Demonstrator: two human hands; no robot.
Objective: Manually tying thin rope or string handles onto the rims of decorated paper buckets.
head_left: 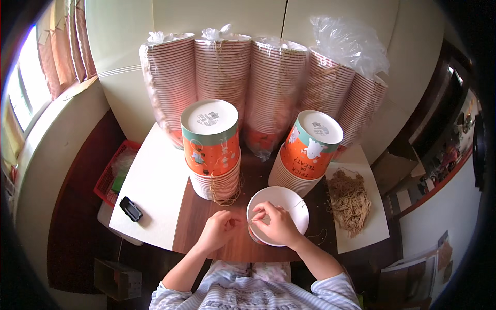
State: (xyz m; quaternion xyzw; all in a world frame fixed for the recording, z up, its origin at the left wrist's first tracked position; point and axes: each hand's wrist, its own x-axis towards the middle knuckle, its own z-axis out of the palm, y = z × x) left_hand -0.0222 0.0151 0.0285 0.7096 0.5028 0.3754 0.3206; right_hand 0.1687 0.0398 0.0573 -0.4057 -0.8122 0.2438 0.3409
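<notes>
A white-lined paper bucket (294,219) stands mouth up near the table's front edge. Over its left rim my right hand (276,225) is closed in a pinch; what lies between the fingertips is too small to make out. Just left of the bucket, my left hand (219,230) has its fingers curled together toward the rim, and whatever they hold is hidden. A thin cord shows at the bucket's right inner wall. Tan twine (350,204) lies in a tangled heap at the right.
Two upside-down stacks of orange paper buckets, the left stack (212,150) draped with twine and the right stack (310,150), stand behind my hands. Tall plastic-wrapped bucket stacks (222,72) line the back. A black tray (130,209) and a red basket (106,178) are at left.
</notes>
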